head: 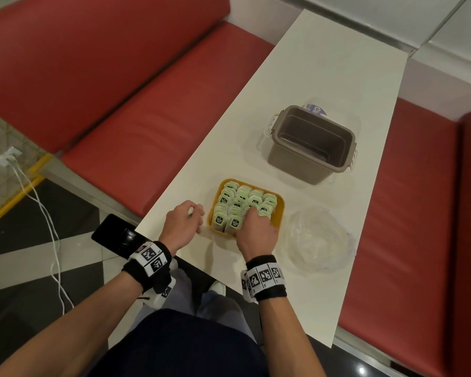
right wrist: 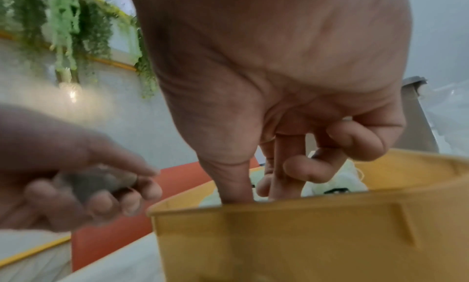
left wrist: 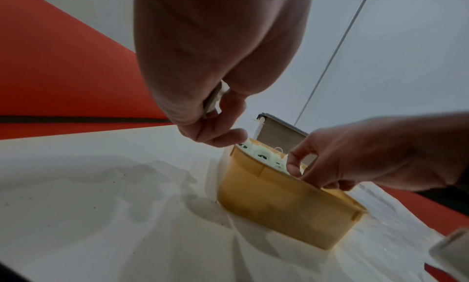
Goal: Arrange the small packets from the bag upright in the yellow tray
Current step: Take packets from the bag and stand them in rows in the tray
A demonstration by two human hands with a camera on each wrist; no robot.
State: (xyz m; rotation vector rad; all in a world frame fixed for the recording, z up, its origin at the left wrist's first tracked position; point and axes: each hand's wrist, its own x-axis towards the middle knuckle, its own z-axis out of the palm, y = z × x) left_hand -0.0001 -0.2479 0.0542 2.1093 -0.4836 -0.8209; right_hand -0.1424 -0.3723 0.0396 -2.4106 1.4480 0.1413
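Table (head: 324, 77): runs from the lower centre of the head view up to the upper right, with bench seats (head: 152, 131) along its left and right sides.
Tray (head: 279, 213): on the table, lower centre of the frame, near the table's near edge.
Packets (head: 239, 202): inside the tray, standing in rows — they fill most of it.
Bin (head: 310, 142): on the table above and right of the tray, well apart from it.
Bag (head: 318, 238): on the table just right of the tray.
Left hand (head: 185, 219): just left of the tray, over the table.
Right hand (head: 256, 229): over the tray's near right part, fingers (right wrist: 233, 182) down among the packets.
Cable (head: 49, 227): on the floor, left of the table.
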